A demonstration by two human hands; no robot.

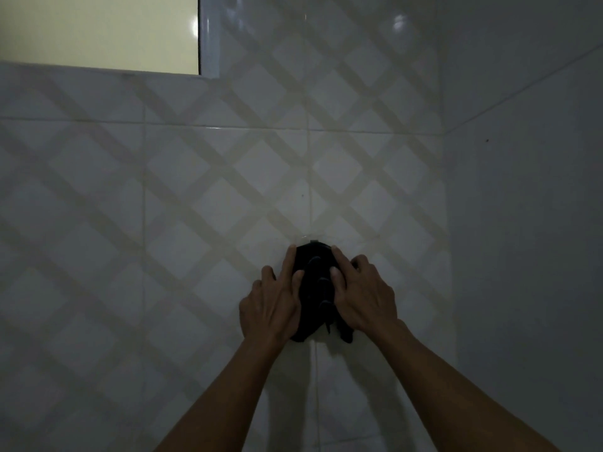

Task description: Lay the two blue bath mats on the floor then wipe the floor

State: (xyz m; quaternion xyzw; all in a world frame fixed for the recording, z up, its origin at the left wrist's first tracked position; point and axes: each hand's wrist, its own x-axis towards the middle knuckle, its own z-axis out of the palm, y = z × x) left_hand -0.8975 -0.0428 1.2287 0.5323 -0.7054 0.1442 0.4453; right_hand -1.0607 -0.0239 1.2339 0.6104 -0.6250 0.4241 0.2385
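Cloth (315, 295), dark and bunched, hangs on the tiled wall (163, 190) at about six o'clock from the middle of our view, and both our hands are on it. We judge it soft, light and limp, likely the wiping rag for the floor, though the dim light hides its colour and weave. Our left hand (270, 305) lies at its nine o'clock edge, fingers fairly straight, forefinger reaching up the side. Our right hand (362, 298) covers its three o'clock edge, fingers spread and pressing on the fabric; we cannot tell whether either thumb pinches a fold. A small fitting (313, 242) shows at its twelve o'clock; gathering the cloth just below there should lift it free. Neither blue mat shows. Farther off, a pale yellow opening (98, 31) sits at eleven o'clock.
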